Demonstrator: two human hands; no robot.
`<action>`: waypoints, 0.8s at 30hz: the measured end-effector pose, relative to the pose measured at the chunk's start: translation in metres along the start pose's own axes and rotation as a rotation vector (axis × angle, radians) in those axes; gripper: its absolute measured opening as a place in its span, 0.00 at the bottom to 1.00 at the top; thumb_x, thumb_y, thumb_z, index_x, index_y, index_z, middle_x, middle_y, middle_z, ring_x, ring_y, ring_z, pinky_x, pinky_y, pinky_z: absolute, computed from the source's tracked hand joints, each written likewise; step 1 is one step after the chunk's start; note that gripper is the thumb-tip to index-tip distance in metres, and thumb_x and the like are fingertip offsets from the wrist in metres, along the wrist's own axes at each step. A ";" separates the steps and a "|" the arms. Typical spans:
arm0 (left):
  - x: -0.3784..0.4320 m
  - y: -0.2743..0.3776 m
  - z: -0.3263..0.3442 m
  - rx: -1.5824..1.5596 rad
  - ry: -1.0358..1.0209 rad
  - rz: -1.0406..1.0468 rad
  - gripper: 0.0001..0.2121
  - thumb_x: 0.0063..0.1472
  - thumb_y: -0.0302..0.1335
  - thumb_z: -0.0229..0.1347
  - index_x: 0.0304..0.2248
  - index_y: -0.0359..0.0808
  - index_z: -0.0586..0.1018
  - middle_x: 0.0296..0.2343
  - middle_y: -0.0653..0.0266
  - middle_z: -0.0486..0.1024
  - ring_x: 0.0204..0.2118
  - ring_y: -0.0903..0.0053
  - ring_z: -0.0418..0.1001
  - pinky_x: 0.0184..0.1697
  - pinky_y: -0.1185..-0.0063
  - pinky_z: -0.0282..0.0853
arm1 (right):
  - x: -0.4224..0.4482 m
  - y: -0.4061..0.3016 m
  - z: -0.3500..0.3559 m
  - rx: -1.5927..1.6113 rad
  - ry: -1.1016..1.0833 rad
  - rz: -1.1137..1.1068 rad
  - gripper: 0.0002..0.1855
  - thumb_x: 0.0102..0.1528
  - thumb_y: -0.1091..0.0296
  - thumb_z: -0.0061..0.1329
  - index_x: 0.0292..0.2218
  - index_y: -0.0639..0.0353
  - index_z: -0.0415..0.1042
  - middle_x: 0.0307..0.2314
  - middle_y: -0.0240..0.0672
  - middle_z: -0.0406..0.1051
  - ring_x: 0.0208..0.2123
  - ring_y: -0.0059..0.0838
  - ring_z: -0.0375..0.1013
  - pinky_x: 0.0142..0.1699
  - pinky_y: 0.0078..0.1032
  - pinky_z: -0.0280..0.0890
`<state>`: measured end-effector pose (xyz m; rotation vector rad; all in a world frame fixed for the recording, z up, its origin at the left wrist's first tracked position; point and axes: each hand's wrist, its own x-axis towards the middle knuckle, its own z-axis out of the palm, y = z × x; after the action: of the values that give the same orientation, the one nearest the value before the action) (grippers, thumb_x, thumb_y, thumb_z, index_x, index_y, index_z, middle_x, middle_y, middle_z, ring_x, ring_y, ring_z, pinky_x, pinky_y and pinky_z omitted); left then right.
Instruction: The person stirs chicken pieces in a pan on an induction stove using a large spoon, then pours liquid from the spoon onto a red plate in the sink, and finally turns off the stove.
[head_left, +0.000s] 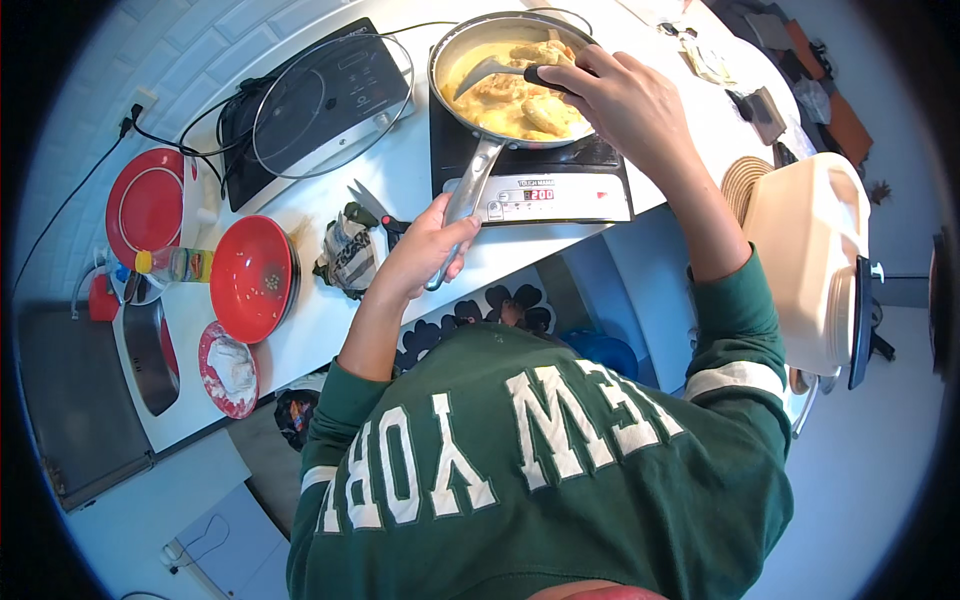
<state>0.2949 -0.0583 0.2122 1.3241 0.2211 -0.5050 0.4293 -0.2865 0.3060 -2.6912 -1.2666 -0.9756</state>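
Observation:
A frying pan (516, 138) rests on a black and white induction cooker (551, 201) with a lit display. My left hand (431, 247) is wrapped around the pan's metal handle (478, 176). Inside the pan, pieces of meat (547, 111) lie in a thick yellow sauce (469, 71). My right hand (626, 101) grips the black handle of a grey spoon or ladle (487, 73); its head is in the sauce, towards the pan's left side. My fingers hide part of the spoon's handle.
Left of the pan, a glass lid (330, 112) lies over a second black cooker (352, 82). Scissors (367, 199) and a crumpled cloth or bag (349, 247) are near my left wrist. Further left are a red bowl (251, 281), a bottle (176, 265) and a plate of white powder (231, 367). A beige container (795, 262) stands right.

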 end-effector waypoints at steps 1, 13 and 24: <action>0.000 -0.001 -0.001 0.000 0.000 0.001 0.15 0.62 0.31 0.51 0.44 0.36 0.63 0.20 0.71 0.63 0.11 0.89 0.58 0.12 0.89 0.56 | 0.001 0.000 0.002 0.000 0.000 -0.001 0.18 0.47 0.69 0.51 0.42 0.40 0.74 0.28 0.29 0.69 0.32 0.28 0.73 0.35 0.26 0.69; 0.000 -0.001 -0.001 0.000 -0.008 -0.004 0.15 0.61 0.30 0.51 0.45 0.36 0.63 0.20 0.70 0.64 0.11 0.89 0.58 0.12 0.89 0.56 | 0.003 0.006 -0.013 -0.063 0.021 0.133 0.16 0.51 0.61 0.50 0.43 0.36 0.73 0.27 0.27 0.68 0.31 0.29 0.73 0.34 0.26 0.70; 0.000 0.002 0.000 0.023 -0.015 0.012 0.16 0.61 0.31 0.50 0.46 0.35 0.63 0.21 0.70 0.64 0.11 0.89 0.58 0.13 0.89 0.55 | -0.009 0.018 0.009 -0.081 -0.127 0.277 0.18 0.57 0.58 0.46 0.49 0.46 0.67 0.24 0.36 0.70 0.22 0.41 0.74 0.26 0.33 0.69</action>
<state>0.2956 -0.0577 0.2143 1.3429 0.1952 -0.5090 0.4419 -0.3024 0.2984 -2.9268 -0.8510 -0.8508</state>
